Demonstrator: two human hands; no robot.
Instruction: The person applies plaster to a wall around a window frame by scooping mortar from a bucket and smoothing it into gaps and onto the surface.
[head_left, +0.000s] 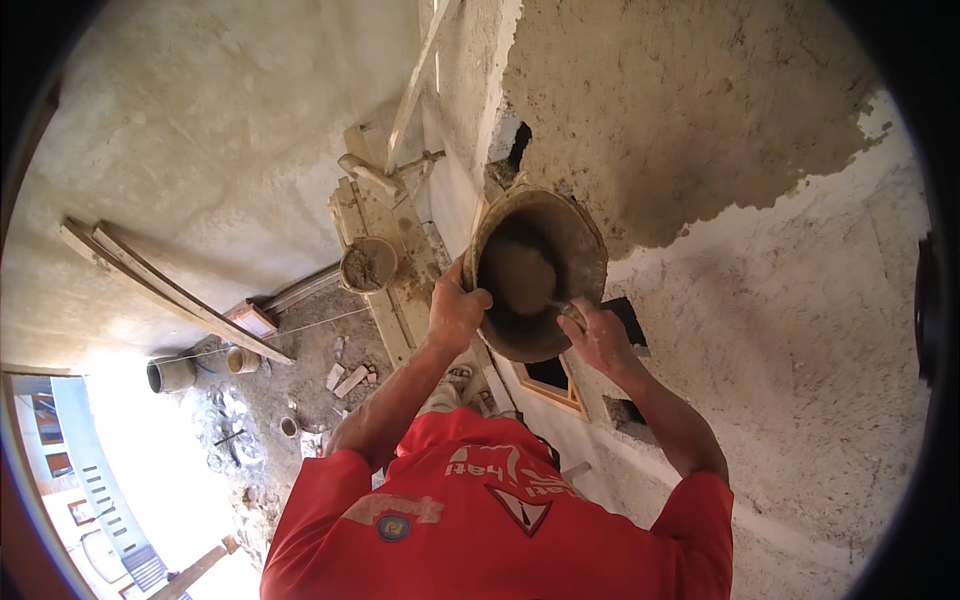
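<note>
In front of me is a bucket (590, 240), tilted so that I look into its mouth. Grey-brown mortar (515, 278) lies in the bottom of it. My left hand (458, 314) is closed on the near left rim, thumb turned inward. At the right side of the mouth, my right hand (602, 338) grips the handle of what looks like a trowel (570, 314). Its shank points into the bucket, and I cannot make out the blade against the mortar. The bucket is close to the plastered wall (690, 120) on the right.
Planks (405, 240) run beneath me, carrying a smaller bucket of mortar (369, 265) on the left. Two long boards (170, 285) lean at the left wall. Below lie rubble (350, 380) and buckets (172, 374). A wooden frame (555, 385) sits in the right wall.
</note>
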